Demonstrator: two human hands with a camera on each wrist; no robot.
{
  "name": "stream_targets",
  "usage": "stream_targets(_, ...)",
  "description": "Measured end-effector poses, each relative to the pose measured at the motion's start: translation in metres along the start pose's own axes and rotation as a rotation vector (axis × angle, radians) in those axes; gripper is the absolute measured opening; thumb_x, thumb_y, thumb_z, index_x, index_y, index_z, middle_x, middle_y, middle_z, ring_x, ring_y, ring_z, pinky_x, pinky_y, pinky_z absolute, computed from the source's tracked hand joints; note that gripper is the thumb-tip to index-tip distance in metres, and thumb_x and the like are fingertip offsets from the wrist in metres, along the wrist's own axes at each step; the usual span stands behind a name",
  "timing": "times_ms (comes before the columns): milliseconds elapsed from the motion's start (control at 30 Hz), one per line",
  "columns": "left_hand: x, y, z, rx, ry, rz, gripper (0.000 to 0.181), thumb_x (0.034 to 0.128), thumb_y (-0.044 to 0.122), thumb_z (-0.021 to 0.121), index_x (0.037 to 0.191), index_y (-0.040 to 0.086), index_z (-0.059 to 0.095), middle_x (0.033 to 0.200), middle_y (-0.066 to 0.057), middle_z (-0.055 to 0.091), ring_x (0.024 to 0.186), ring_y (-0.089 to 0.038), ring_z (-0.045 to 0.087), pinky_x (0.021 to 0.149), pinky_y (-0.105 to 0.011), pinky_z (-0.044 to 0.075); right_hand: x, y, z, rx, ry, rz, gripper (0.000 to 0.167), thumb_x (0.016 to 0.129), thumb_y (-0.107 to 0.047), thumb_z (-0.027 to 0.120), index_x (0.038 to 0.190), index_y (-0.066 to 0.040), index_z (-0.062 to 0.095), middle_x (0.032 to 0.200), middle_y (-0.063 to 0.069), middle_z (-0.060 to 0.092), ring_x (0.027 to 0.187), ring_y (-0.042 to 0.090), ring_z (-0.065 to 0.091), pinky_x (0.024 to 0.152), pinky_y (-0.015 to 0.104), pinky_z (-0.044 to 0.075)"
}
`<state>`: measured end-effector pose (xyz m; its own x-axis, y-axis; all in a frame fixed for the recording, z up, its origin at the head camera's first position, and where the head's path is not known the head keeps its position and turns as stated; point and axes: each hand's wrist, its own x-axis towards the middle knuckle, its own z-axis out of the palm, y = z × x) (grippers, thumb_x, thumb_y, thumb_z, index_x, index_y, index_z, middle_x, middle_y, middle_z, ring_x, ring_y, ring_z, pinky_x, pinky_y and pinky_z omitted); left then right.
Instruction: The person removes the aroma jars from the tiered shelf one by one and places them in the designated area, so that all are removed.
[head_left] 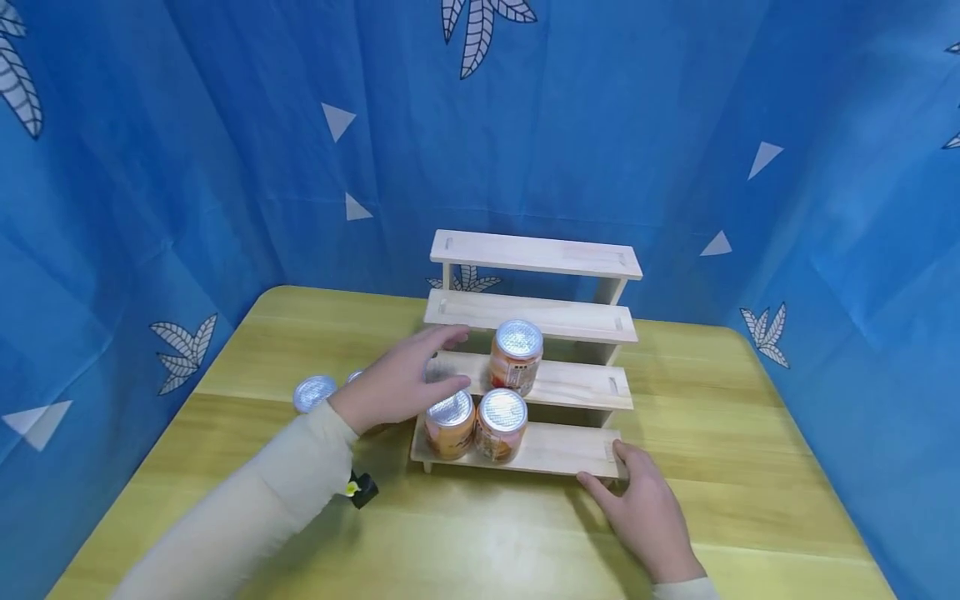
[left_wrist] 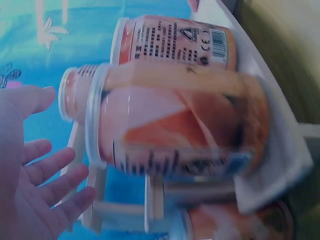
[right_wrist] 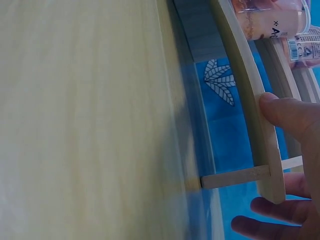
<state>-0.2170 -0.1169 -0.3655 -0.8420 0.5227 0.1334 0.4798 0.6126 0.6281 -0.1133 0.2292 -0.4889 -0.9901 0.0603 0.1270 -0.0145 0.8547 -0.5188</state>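
Note:
A pale wooden tiered stand (head_left: 536, 317) carries three orange-pink cans with silver tops. On its lowest step, at the left, sit a left can (head_left: 450, 425) and a right can (head_left: 501, 427) side by side. The third can (head_left: 516, 358) stands upright one step higher. Over the left can is my left hand (head_left: 401, 375), its fingers extended and apart; in the left wrist view the hand (left_wrist: 42, 160) has a gap between it and the cans. My right hand (head_left: 648, 512) grips the right end of the lowest step, thumb (right_wrist: 280, 110) on its front edge.
Left of the stand, a silver-topped can (head_left: 315, 392) stands on the yellow wood-grain table (head_left: 487, 542); another silver lid (head_left: 355, 376) shows partly behind my left hand. A blue patterned curtain (head_left: 600, 125) surrounds the table's back and sides.

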Motion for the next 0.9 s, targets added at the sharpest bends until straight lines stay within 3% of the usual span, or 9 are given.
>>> stream_targets(233, 0.022, 0.012, 0.011, -0.041, -0.082, -0.03, 0.08, 0.0951, 0.044, 0.068, 0.16, 0.024, 0.026, 0.158, 0.005, 0.037, 0.138, -0.016, 0.045, 0.111, -0.046, 0.041, -0.005, 0.0, 0.004, -0.006, 0.03, -0.02, 0.091, 0.088, -0.067, 0.065, 0.139, 0.007, 0.052, 0.138, 0.027, 0.055, 0.127, 0.047, 0.052, 0.102, 0.061, 0.044)
stream_targets(567, 0.047, 0.022, 0.02, -0.029, -0.144, 0.022, 0.09, 0.094, 0.048, 0.068, 0.163, 0.019, 0.018, 0.163, -0.002, 0.03, 0.148, -0.019, 0.03, 0.118, -0.042, 0.03, -0.004, 0.001, 0.003, -0.006, 0.016, 0.001, 0.094, 0.087, -0.07, 0.062, 0.141, 0.006, 0.051, 0.142, 0.026, 0.052, 0.13, 0.046, 0.05, 0.104, 0.06, 0.042)
stream_targets(900, 0.065, 0.032, 0.032, -0.025, -0.135, 0.022, 0.093, 0.0926, 0.045, 0.072, 0.163, 0.019, 0.016, 0.155, -0.003, 0.042, 0.136, -0.017, 0.047, 0.11, -0.039, 0.041, -0.002, 0.001, 0.003, -0.003, 0.006, 0.014, 0.095, 0.086, -0.071, 0.063, 0.141, 0.006, 0.05, 0.142, 0.026, 0.052, 0.129, 0.046, 0.05, 0.104, 0.06, 0.042)
